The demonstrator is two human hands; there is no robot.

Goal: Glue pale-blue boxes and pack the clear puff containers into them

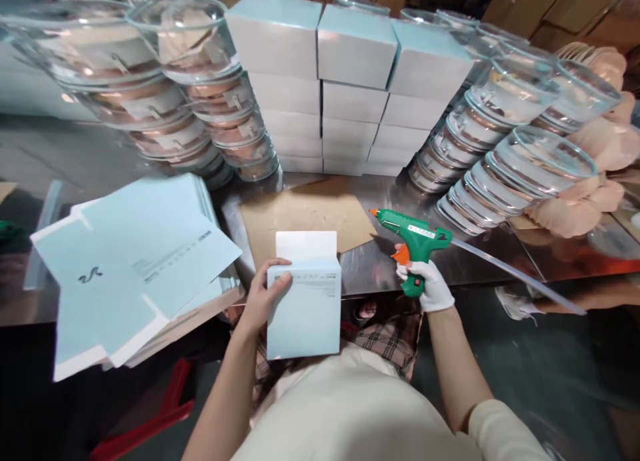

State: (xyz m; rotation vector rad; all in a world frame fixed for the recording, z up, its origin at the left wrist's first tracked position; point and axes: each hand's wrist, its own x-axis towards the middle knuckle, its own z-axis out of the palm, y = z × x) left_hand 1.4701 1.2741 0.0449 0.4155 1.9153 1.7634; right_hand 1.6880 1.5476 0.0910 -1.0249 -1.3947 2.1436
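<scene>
two hands: left hand holds box, right hand glue gun.

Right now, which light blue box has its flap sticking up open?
The light blue cardboard box held in the bare left hand: its white flap stands up, while the stacked light blue boxes behind are all closed.

We see a tabletop of glossy, reflective metal. On it lies a sheet of matt brown cardboard. The pale blue box looks like smooth matt card, as do the flat sheets at the left and the stacked boxes farther off. The glue gun is shiny green plastic. Our right hand wears a white cloth glove. The bowls are clear glossy glass.
</scene>
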